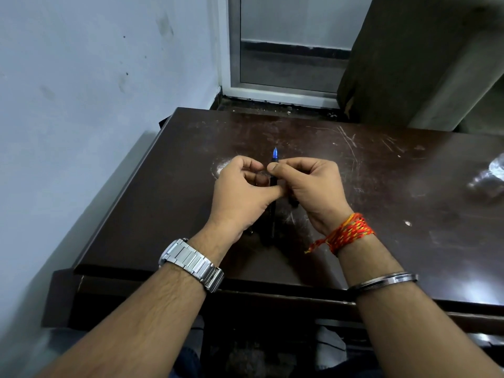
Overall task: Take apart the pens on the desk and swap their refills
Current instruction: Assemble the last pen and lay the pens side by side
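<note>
Scratched dark wooden desk (pixel 381 186), perhaps crumpled clear plastic (pixel 488 175) at right edge

I'm in a plain office-like room: scratched dark table (pixel 354 165) under my hands, bare bluish wall (pixel 81 77) to their left, aluminium-framed door (pixel 286 50) beyond them.

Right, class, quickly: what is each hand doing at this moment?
Left hand: closed on the lower barrel of the black pen.
Right hand: closed, pinching the same pen near its blue tip.

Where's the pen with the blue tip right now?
In the head view, the pen is held upright between the left hand and right hand, above the middle of the desk.
</note>
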The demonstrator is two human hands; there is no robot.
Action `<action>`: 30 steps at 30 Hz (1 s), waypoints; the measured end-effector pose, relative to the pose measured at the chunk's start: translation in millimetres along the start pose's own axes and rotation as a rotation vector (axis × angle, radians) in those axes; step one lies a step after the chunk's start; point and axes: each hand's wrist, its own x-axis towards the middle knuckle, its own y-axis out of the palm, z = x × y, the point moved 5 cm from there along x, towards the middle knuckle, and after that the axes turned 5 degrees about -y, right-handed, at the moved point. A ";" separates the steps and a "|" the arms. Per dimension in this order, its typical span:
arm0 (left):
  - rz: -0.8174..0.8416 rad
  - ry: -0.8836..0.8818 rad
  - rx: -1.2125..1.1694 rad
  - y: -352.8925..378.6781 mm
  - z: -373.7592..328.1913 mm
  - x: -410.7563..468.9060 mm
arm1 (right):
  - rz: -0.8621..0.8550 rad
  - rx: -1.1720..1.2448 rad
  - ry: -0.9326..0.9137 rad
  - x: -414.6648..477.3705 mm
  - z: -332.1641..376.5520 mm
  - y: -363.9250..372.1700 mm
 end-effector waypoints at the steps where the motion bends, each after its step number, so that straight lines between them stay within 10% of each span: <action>1: 0.005 -0.017 -0.027 0.9 -0.4 0.1 | 0.004 0.013 -0.003 -0.4 0.0 0.2; 30: 0.049 -0.068 -0.007 -1.1 -1.8 -3.7 | 0.043 0.034 -0.025 -1.5 -4.4 0.1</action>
